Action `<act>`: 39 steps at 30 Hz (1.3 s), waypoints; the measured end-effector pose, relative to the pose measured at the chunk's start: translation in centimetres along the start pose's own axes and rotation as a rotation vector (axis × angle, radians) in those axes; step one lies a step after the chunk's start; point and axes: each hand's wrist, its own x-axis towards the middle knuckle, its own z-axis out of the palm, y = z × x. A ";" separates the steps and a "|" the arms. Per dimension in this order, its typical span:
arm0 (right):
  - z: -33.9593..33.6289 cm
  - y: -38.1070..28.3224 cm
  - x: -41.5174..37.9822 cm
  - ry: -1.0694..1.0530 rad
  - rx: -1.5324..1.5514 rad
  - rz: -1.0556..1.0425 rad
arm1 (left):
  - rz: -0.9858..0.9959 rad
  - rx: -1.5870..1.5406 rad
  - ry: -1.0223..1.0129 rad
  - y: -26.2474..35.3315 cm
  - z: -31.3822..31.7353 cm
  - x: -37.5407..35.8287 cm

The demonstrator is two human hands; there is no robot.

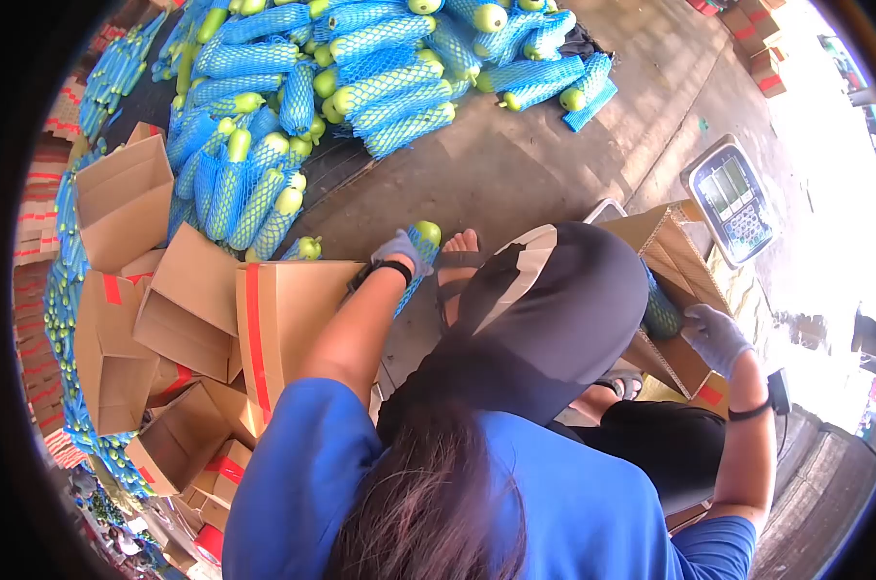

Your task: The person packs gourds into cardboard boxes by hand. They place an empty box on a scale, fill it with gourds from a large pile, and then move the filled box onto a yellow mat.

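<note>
My left hand (pixel 402 253), in a grey glove, is closed around a long green gourd (pixel 426 234) sleeved in blue netting. The gourd's pale green end shows past the fingers, beside my foot. On the other side, my right hand (pixel 716 338), also gloved, is at the edge of an open cardboard box (pixel 684 261). Its fingers are curled together; what they grip, if anything, is hidden. Inside that box lies another netted gourd (pixel 658 307), partly covered by my knee.
A large pile of netted gourds (pixel 380 77) lies ahead on a dark sheet. Several open cardboard boxes (pixel 191 290) crowd the left. A scale with a display panel (pixel 731 200) stands behind the right-hand box. Stacked flat cartons (pixel 42 290) line the far left.
</note>
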 end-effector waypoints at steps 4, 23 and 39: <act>0.1 2.1 -2.9 0.155 0.266 0.104 | 0.075 -0.113 0.146 -1.1 4.4 1.8; -6.8 -1.9 -5.2 0.703 0.608 -0.376 | 1.541 -1.766 -0.052 6.3 -24.1 -14.0; -0.9 4.6 -2.6 0.651 0.682 -0.232 | 0.244 -0.086 0.409 -2.2 -13.6 3.3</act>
